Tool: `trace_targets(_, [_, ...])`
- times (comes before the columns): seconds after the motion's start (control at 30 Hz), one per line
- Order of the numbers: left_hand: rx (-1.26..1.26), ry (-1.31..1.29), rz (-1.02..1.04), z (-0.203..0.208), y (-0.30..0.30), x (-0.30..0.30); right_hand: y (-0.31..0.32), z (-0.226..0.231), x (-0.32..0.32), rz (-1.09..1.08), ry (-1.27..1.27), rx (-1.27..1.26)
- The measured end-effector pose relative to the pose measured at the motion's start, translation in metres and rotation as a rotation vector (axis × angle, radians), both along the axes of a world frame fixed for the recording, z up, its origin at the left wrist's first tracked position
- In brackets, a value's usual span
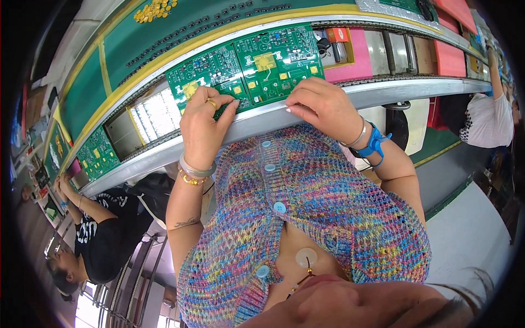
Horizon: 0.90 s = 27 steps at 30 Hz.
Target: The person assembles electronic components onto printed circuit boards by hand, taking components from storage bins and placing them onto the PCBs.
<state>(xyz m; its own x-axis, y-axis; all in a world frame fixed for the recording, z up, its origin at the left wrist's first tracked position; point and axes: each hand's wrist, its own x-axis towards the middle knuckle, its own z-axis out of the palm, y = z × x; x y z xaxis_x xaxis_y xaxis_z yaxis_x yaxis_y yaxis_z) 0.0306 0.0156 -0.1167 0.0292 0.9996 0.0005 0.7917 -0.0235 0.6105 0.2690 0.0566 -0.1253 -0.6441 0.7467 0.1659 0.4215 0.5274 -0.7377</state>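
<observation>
Two joined green circuit boards lie side by side on the rail: the left board (216, 63) and the right board (279, 46), both with small parts and yellow patches. My left hand (203, 126) is over the left board's near edge, fingers bent and thumb drawn toward the forefinger; whatever may be between them is hidden. At the right board's near corner is my right hand (327, 106), its fingers curled down and its thumb close beneath them. Anything in that pinch cannot be made out.
A metal rail (257, 117) runs in front of me. Beyond the boards, a green mat (123, 65) carries rows of black components (208, 24) and a pile of gold-coloured parts (156, 10). Another circuit board (98, 154) sits leftward, near a co-worker in black (112, 238). Another person (489, 120) is at right.
</observation>
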Motion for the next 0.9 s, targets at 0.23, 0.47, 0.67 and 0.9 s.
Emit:
trace_targets(0.23, [0.101,0.176,-0.097,0.001,0.000,0.004,0.000,-0.001,-0.002,0.007,0.006,-0.004])
trace_targets(0.47, [0.174,0.182,-0.168,0.004,0.004,-0.002,0.034,0.016,-0.009,-0.010,0.037,0.178])
trace_targets(0.67, [-0.414,-1.440,0.147,-0.005,-0.013,-0.045,0.126,0.052,-0.049,-0.112,-0.085,0.441])
trace_targets(0.9, [-0.544,-1.471,0.174,-0.004,-0.015,-0.039,0.249,-0.011,-0.097,-0.317,-0.483,0.861])
